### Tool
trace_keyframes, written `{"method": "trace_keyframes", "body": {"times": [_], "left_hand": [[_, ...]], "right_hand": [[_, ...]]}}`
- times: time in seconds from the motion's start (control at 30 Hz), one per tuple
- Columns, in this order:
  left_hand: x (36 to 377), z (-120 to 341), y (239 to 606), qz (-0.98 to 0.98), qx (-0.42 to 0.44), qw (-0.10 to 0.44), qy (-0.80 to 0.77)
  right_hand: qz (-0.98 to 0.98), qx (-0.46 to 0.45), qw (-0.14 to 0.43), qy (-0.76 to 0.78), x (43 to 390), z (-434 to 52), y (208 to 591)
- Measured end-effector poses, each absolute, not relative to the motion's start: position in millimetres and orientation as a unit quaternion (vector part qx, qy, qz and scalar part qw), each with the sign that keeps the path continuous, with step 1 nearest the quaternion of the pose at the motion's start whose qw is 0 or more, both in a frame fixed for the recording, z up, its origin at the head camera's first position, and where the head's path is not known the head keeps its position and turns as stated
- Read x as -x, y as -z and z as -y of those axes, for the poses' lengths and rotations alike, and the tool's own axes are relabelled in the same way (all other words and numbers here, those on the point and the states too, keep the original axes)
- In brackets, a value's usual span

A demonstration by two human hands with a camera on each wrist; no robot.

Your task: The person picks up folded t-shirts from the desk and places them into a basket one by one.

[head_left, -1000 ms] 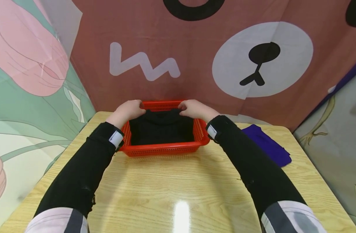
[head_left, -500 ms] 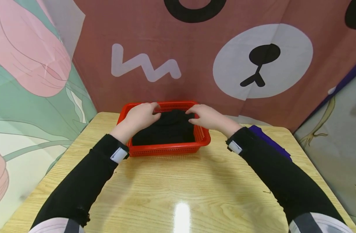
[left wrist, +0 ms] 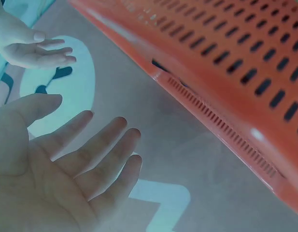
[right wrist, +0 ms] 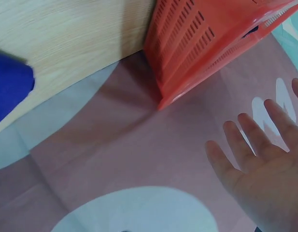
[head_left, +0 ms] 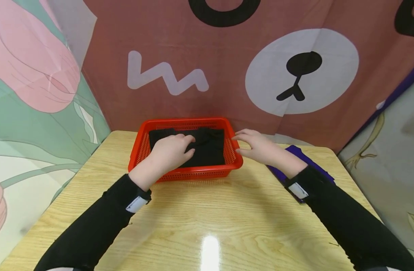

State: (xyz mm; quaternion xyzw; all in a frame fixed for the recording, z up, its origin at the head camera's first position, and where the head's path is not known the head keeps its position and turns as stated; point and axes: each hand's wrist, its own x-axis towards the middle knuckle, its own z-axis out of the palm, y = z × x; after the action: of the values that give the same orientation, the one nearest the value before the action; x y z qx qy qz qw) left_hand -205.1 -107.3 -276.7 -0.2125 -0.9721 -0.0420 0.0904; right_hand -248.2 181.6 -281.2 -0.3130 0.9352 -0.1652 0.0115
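Observation:
A red plastic basket with slotted walls stands at the back of the table, and folded black cloth lies inside it. Above the basket's front left part is my left hand, its fingers relaxed and holding nothing; it hides part of the cloth. My right hand hovers beside the basket's right rim, fingers loosely spread and nothing in them. In the left wrist view the left palm faces the camera with separated fingers. The right wrist view shows the right hand apart from the basket wall.
A folded purple-blue cloth lies on the right side of the wooden table, partly behind the right forearm. Directly behind the basket hangs a brown curtain with a bear face. Patterned fabric borders the left side.
Both hands have come away from the black cloth's far edge, which they were at. The left hand moved nearer and slightly right; the right hand moved out past the basket's right rim.

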Motion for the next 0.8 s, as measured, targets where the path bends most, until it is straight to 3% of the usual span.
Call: {"method": "trace_keyframes", "body": {"times": [0.8], "left_hand": [[163, 97, 303, 0.939, 0.282, 0.197, -0.007]], "right_hand": [[-0.962, 0.205, 0.048, 0.175, 227, -294, 342]]}}
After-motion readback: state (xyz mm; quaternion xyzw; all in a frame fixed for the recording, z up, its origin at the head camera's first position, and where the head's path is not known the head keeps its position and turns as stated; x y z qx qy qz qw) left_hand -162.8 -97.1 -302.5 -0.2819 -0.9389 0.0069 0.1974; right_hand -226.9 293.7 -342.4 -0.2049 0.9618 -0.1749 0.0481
